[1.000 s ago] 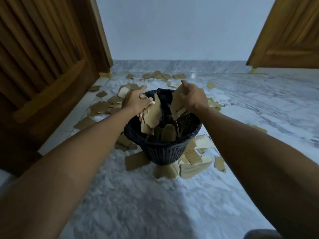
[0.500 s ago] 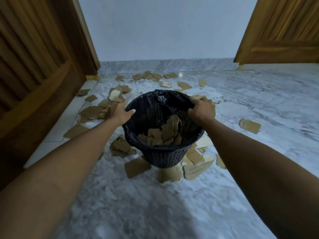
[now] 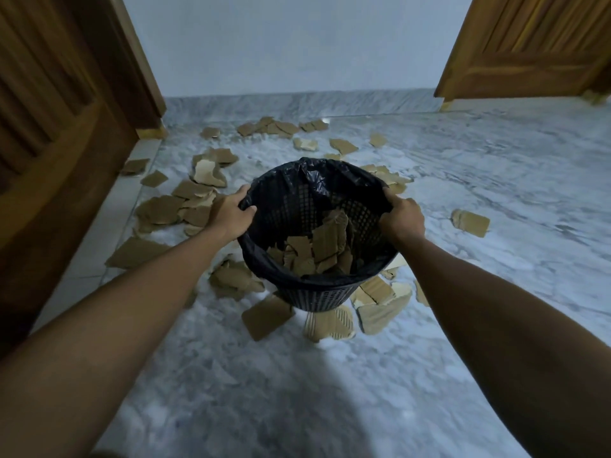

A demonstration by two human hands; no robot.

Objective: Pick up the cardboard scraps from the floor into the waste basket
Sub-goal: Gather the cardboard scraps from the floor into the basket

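Note:
A black mesh waste basket [image 3: 317, 292] lined with a black bag stands on the marble floor in the middle of the view. Several brown cardboard scraps [image 3: 317, 249] lie inside it. My left hand [image 3: 231, 214] grips the basket's left rim, thumb inside. My right hand [image 3: 401, 219] grips the right rim. More cardboard scraps lie scattered on the floor: a pile to the left [image 3: 172, 209], pieces in front of the basket [image 3: 266, 317], pieces at its right foot [image 3: 380, 310], one alone to the right [image 3: 471, 222], and a row near the far wall [image 3: 274, 127].
A dark wooden door [image 3: 59, 153] lines the left side, with a pale threshold strip [image 3: 99, 246] along it. Another wooden door [image 3: 529, 51] stands open at the upper right. A pale wall with a marble skirting [image 3: 297, 102] closes the back.
A second ago both hands dropped cardboard scraps into the basket. They then moved to the rim and now grip it on either side; the scraps lie inside.

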